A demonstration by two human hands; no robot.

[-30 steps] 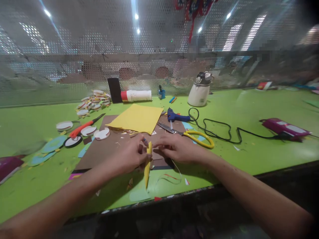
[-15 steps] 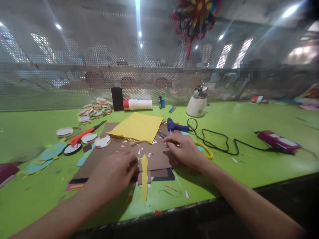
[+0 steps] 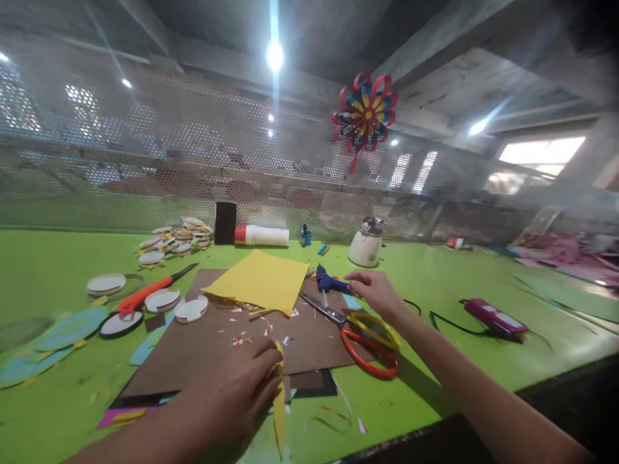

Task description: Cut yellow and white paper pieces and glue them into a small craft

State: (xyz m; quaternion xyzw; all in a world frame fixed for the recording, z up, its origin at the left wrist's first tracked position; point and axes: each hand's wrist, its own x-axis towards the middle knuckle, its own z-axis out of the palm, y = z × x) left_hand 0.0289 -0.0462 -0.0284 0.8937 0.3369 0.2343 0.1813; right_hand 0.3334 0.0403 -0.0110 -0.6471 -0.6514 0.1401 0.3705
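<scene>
My left hand (image 3: pixel 236 393) is closed on a narrow yellow paper strip (image 3: pixel 279 405), which hangs down over the near edge of a brown card sheet (image 3: pixel 232 341). My right hand (image 3: pixel 374 291) reaches forward, its fingers curled at the handle of a blue glue gun (image 3: pixel 331 283); whether it grips the gun I cannot tell. Scissors with yellow and red handles (image 3: pixel 362 332) lie just below that hand. A yellow paper sheet (image 3: pixel 261 280) rests on the far part of the brown card.
On the green table (image 3: pixel 58 270), round paper discs (image 3: pixel 176 235) and an orange cutter (image 3: pixel 145 293) lie at the left. A white roll (image 3: pixel 264 236), a white jug (image 3: pixel 366 245), a pink device (image 3: pixel 493 317) with a black cord and a hanging paper pinwheel (image 3: pixel 365 116) stand beyond.
My right hand left the yellow strip and moved forward to the glue gun. My left hand keeps the strip. The camera tilted up, and the scissors are now uncovered.
</scene>
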